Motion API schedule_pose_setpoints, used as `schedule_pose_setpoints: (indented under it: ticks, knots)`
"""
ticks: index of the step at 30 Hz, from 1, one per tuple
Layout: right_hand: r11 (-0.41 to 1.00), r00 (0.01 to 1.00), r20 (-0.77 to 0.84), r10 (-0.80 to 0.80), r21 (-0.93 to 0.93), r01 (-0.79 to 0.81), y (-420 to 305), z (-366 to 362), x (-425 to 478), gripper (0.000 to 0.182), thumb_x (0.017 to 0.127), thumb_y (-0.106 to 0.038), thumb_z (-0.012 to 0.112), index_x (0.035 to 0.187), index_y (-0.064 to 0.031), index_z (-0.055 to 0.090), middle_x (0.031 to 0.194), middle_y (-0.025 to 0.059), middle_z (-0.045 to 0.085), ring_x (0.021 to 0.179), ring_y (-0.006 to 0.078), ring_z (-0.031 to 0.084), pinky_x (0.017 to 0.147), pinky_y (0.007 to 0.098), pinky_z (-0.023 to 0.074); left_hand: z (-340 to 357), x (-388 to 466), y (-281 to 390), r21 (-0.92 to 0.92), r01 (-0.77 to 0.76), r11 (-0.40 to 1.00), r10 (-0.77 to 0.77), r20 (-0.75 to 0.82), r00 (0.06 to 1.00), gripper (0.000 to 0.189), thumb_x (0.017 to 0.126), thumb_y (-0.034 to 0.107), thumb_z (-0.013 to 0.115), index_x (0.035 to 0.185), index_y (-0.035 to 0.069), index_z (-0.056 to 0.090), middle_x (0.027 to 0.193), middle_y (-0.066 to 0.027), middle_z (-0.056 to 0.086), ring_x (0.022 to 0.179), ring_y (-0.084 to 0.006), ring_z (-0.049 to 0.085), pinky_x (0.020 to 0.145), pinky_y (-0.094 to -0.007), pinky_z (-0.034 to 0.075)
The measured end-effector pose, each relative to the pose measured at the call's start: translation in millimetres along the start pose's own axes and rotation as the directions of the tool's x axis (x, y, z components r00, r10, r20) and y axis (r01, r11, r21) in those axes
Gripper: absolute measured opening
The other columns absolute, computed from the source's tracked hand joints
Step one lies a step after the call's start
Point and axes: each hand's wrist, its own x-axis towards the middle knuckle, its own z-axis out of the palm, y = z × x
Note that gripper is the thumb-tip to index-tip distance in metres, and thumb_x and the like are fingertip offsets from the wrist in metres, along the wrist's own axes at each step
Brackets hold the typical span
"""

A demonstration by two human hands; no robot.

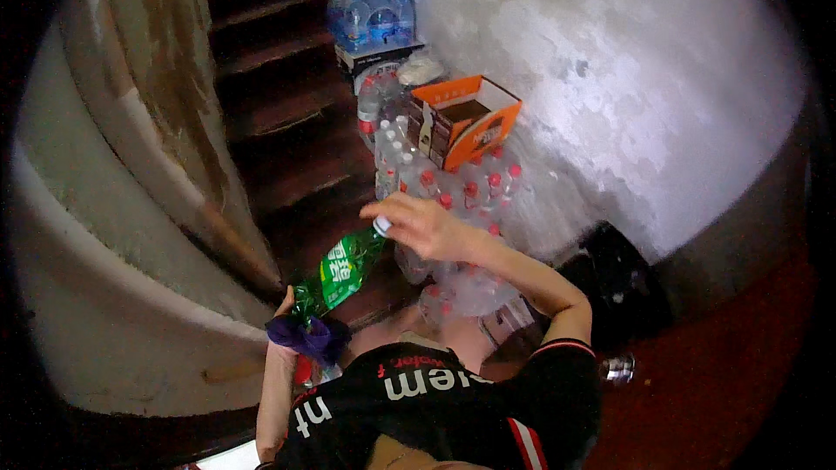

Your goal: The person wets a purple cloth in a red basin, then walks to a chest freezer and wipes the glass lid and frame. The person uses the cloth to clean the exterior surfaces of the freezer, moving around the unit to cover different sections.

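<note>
A green plastic soft-drink bottle (343, 267), its label marked with white writing, is stretched at a slant between my two hands. The fingers of my right hand (423, 227) are at its white cap (383, 226), around the neck. At the lower end my left hand (285, 306) holds the base, which is partly hidden. Bunched purple cloth (308, 334) lies over my left wrist and covers part of that hand. Just beyond my right forearm stand several clear plastic bottles with red caps (494, 180).
An orange-and-brown open carton (467, 121) rests on the bottles. Shrink-wrapped water bottles (375, 19) are stacked behind on the stairs (281, 98). A stained wall (620, 78) rises at right, near a black bag-like object (620, 281). A shiny crumpled object (618, 369) lies on the reddish floor.
</note>
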Motion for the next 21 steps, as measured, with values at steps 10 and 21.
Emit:
schedule_pose_setpoints:
  ticks: [10, 21]
  knots:
    - [0.814, 0.851, -0.015, 0.525, 0.299, -0.498, 141.0, -15.0, 53.8, 0.026, 0.091, -0.025, 0.053, 0.101, -0.0042, 0.064, 0.062, 0.0041, 0.051, 0.052, 0.0089, 0.044, 0.047, 0.0262, 0.0337, 91.9, 82.2, 39.7, 0.840, -0.402, 0.363, 0.575, 0.137, 0.806, 0.035, 0.091, 0.032, 0.058, 0.103, 0.000, 0.057, 0.089, -0.0056, 0.063, 0.074, -0.0147, 0.061, 0.068, -0.0268, 0.049]
    - [0.808, 0.800, -0.148, 0.581, 0.227, -0.544, 203.5, -141.3, 96.9, 0.042, 0.086, -0.039, 0.058, 0.082, 0.0025, 0.067, 0.066, 0.0028, 0.059, 0.062, 0.0113, 0.052, 0.053, 0.0298, 0.0403, 160.0, 182.4, -6.9, 0.928, -0.334, -0.162, 0.461, 0.371, 0.806, 0.030, 0.079, 0.011, 0.071, 0.101, -0.003, 0.056, 0.077, -0.0060, 0.060, 0.067, -0.0092, 0.054, 0.058, -0.0235, 0.044]
